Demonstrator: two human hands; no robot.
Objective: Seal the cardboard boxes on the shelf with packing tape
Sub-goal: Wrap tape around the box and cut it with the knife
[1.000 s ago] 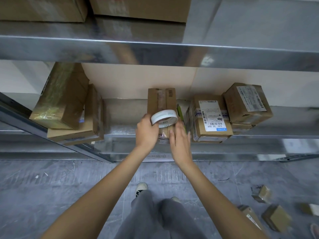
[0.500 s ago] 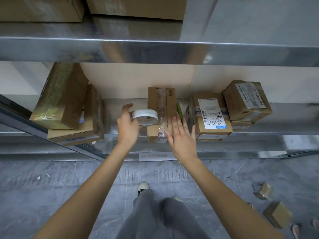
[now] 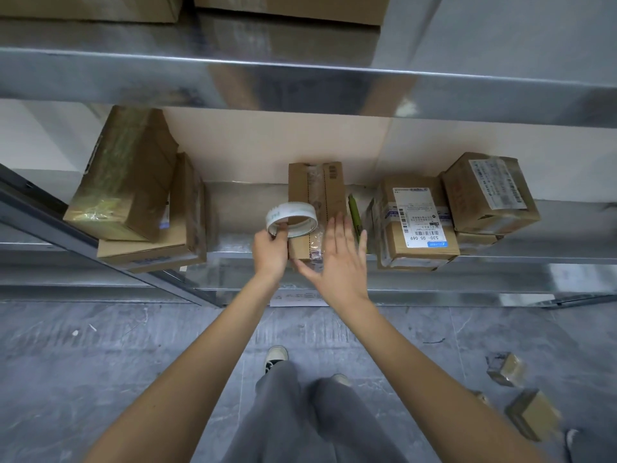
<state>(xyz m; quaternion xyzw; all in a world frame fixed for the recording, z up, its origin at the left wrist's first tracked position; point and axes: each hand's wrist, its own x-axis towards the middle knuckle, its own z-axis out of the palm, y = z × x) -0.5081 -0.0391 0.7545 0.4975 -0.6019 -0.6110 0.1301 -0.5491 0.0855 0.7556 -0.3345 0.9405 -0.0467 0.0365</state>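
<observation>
Boxes crowd the metal shelf (image 3: 233, 208), and the narrow cardboard box (image 3: 315, 195) standing at its middle serves as the landmark. Far left of it, a tape-wrapped box (image 3: 123, 175) leans tilted on a flatter carton (image 3: 157, 248) whose front label is mostly hidden. Just left of the narrow box, the left hand (image 3: 271, 250) grips a roll of packing tape (image 3: 292, 219), fingers curled round its lower rim; the roll overlaps the box's left edge (whether it touches the cardboard cannot be told). A strip of clear tape runs down the box's centre seam, crinkled near the front edge. Before the box's right half, the right hand (image 3: 340, 252) is spread wide, fingers straight, fingertips over the lid; contact is unclear and the thumb is blurred. Right of the box lies a green pen-like object (image 3: 354, 212), partly hidden behind the hand. Further right sit a labelled parcel (image 3: 417, 222) and another parcel (image 3: 489, 192) stacked on a box barely seen. Above, an upper shelf's cartons are cut off. Below right, small boxes (image 3: 531, 414) lie on the floor.
</observation>
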